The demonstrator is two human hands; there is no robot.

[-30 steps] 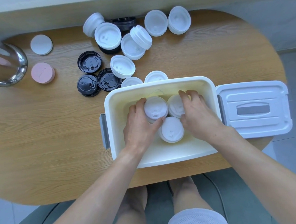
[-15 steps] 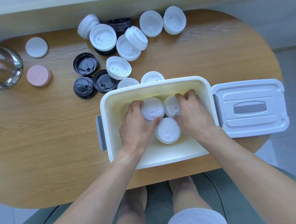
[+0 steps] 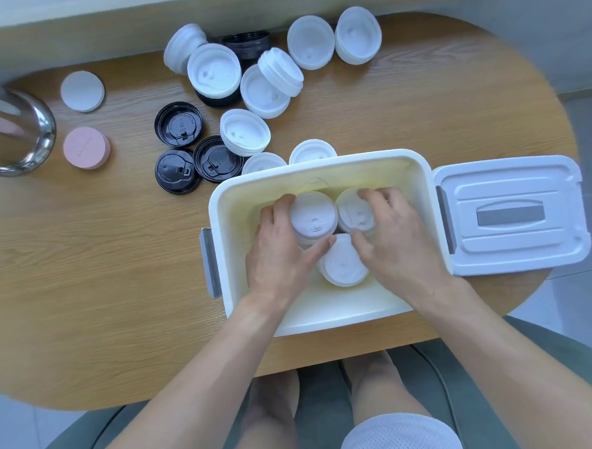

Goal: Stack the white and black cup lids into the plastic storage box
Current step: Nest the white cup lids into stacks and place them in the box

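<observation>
The white plastic storage box [image 3: 327, 317] stands open at the table's near edge. Inside it are three stacks of white cup lids. My left hand [image 3: 279, 256] grips the left stack [image 3: 313, 220] between thumb and fingers. My right hand [image 3: 396, 239] grips the right stack [image 3: 354, 214]. A third stack [image 3: 341, 266] sits in front, between both thumbs. Behind the box lie several loose white lids [image 3: 245, 131] and three black lids [image 3: 178, 124]; two white lids [image 3: 311, 151] touch the box's far wall.
The box's white cover [image 3: 512, 216] lies right of the box, over the table's edge. A pink disc [image 3: 86, 147], a white disc [image 3: 82, 91] and a glass-and-steel vessel [image 3: 12, 132] sit far left. A dark lid stack [image 3: 247, 43] stands at the back.
Both hands stay in the box on their stacks. The view has shifted slightly, and the fingers have tightened a little around the two rear stacks.
</observation>
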